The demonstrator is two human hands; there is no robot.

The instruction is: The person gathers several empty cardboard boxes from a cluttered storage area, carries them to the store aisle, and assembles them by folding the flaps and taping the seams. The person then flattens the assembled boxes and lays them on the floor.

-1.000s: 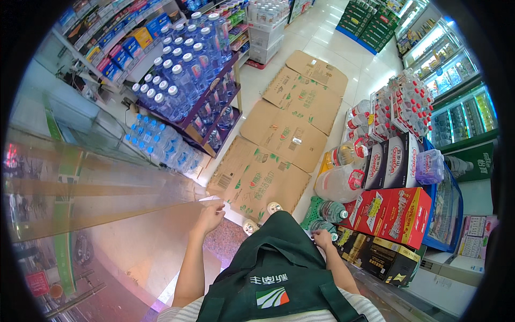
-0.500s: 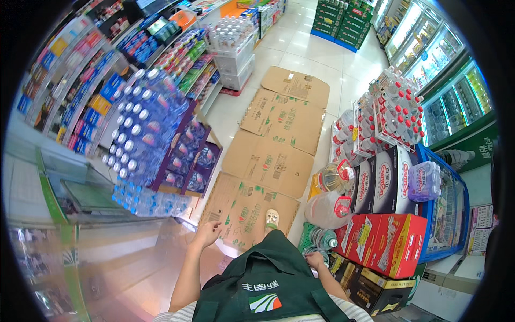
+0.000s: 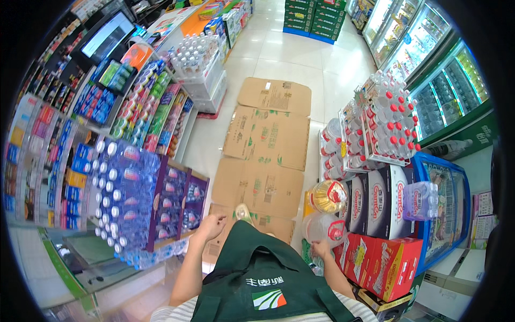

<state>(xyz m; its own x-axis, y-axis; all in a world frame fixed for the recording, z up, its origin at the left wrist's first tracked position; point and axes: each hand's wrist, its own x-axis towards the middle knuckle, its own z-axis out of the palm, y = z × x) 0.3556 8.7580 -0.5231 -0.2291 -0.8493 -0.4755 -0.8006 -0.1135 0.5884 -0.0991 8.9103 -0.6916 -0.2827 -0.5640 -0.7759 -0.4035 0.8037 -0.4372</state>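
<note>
My left hand [image 3: 213, 226] hangs free over the cardboard, its fingers loosely bent and apart with nothing in them. Under it, flattened brown cardboard sheets [image 3: 257, 177] lie in a strip along the floor, and one light sandal [image 3: 243, 211] stands on them. My right hand [image 3: 323, 250] is beside a large clear jug with a red cap [image 3: 322, 227]; I see nothing held, and its fingers are loose and partly hidden. Whether it touches the jug I cannot tell. Just beyond the jug stands a big bottle of golden oil [image 3: 327, 196]. A dark green apron [image 3: 257, 263] covers my front.
On the left are packs of blue-tinted water bottles [image 3: 129, 188], snack shelves [image 3: 145, 107] and a monitor [image 3: 107, 35]. Red boxes [image 3: 381, 263], dark-and-white cartons [image 3: 378, 201], red-capped bottles [image 3: 389, 123] and a blue-rimmed chest freezer [image 3: 445, 198] line the right. Green cartons [image 3: 314, 19] stand ahead.
I have moved forward along the cardboard, and the shelves and jugs sit nearer. A sandalled foot has come forward on the left. Both hands have shifted slightly.
</note>
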